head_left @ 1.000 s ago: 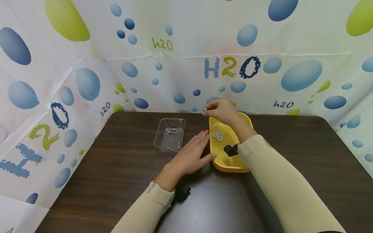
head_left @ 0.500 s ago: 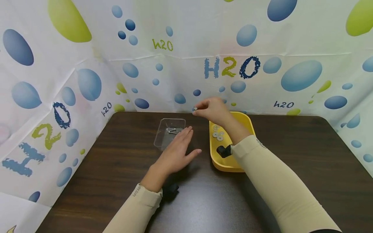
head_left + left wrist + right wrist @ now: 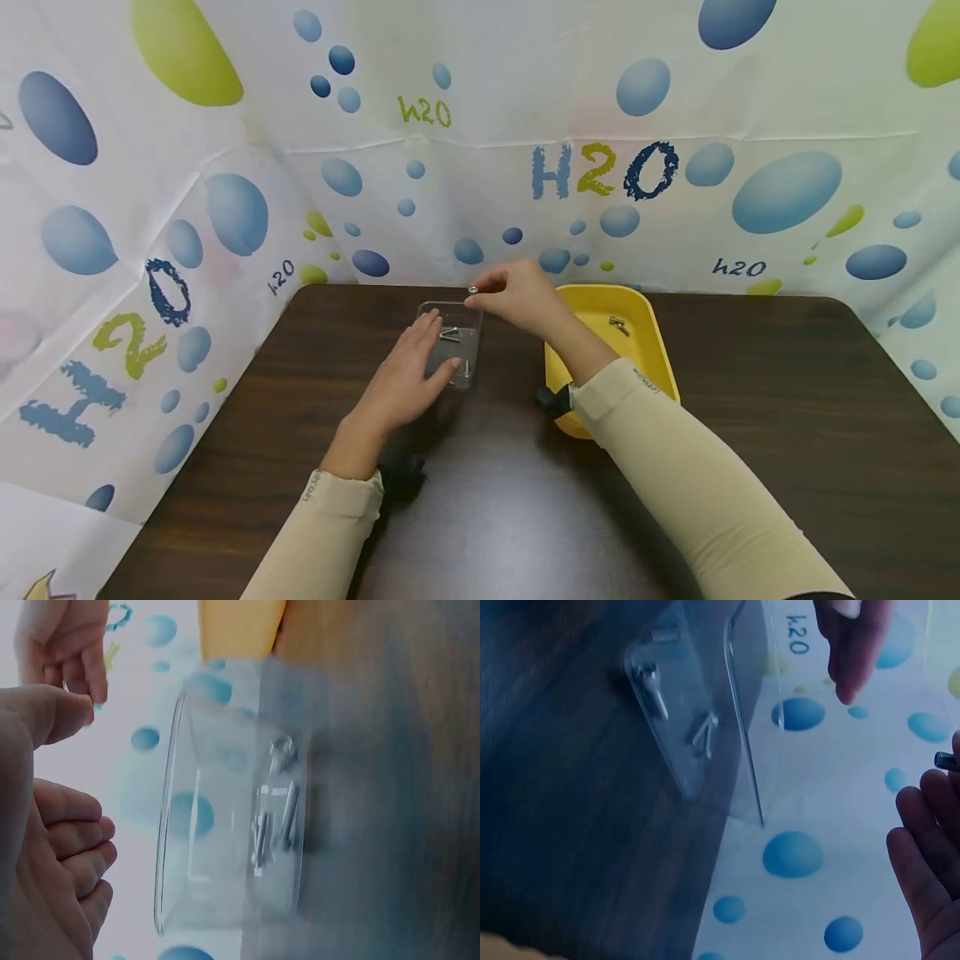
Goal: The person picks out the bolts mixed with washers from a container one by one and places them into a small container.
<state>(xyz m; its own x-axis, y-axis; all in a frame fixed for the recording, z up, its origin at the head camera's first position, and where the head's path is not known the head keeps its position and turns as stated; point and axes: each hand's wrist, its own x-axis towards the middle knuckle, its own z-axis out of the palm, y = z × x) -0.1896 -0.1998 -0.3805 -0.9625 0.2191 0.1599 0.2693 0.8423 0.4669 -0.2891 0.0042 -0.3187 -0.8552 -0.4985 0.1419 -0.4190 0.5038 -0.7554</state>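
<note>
My right hand (image 3: 528, 296) pinches a small metal bolt (image 3: 473, 290) between thumb and fingertips, over the far right corner of the clear plastic box (image 3: 476, 350). The bolt's threaded end (image 3: 943, 760) sticks out in the right wrist view. My left hand (image 3: 401, 379), fingers straight and thumb apart, hovers at the box's near left side and holds nothing. Several metal bolts (image 3: 289, 814) lie inside the box. To the right stands a yellow tray (image 3: 663, 358), partly covered by my right forearm, with a few bolts (image 3: 619, 325) showing in it.
Box and tray stand on a dark wooden table (image 3: 480, 517). Behind and to the left hangs a white curtain (image 3: 495, 75) with blue and green drops. Black wrist cameras are strapped under both sleeves (image 3: 337, 508).
My right hand has moved left with the bolt, from the yellow tray to the clear box. My left hand has left the tray's side and moved left to the box.
</note>
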